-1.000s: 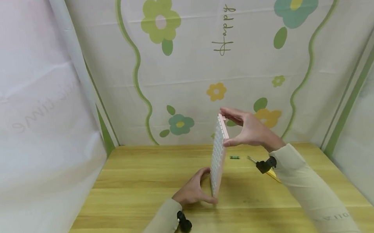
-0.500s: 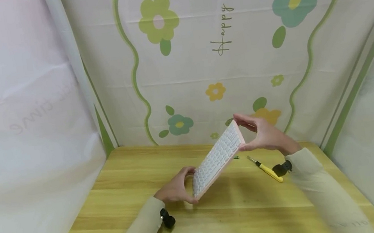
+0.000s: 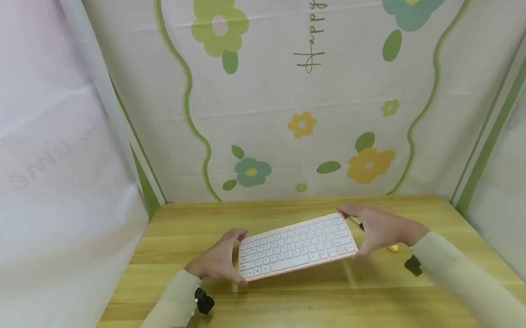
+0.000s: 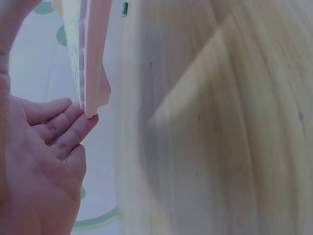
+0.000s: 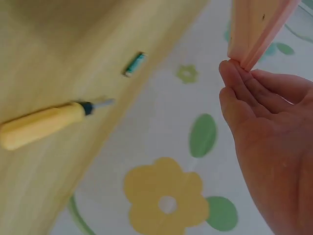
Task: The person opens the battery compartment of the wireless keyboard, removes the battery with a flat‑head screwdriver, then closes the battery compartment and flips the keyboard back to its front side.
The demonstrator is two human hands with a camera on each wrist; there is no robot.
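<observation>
A small pink keyboard [image 3: 294,246] with white keys is held above the table between both hands, its key side facing up toward the head camera. At its left end, my left hand [image 3: 218,259] grips the short edge with thumb and fingers. My right hand [image 3: 378,228] grips the opposite short edge. In the left wrist view the keyboard [image 4: 93,54] shows edge-on, with fingertips against its corner. Part of the pink underside of the keyboard [image 5: 259,29] appears in the right wrist view above the fingers.
A yellow-handled screwdriver [image 5: 46,125] lies on the wooden table [image 3: 283,316], mostly hidden behind the right hand in the head view. Close to its tip lies a green battery [image 5: 134,64]. Flower-printed cloth [image 3: 253,87] stands behind the table, with pale cloth at both sides.
The keyboard has turned from steeply tilted and nearly edge-on to almost level, keys now in full view. My left hand moved left; my right hand moved right and down.
</observation>
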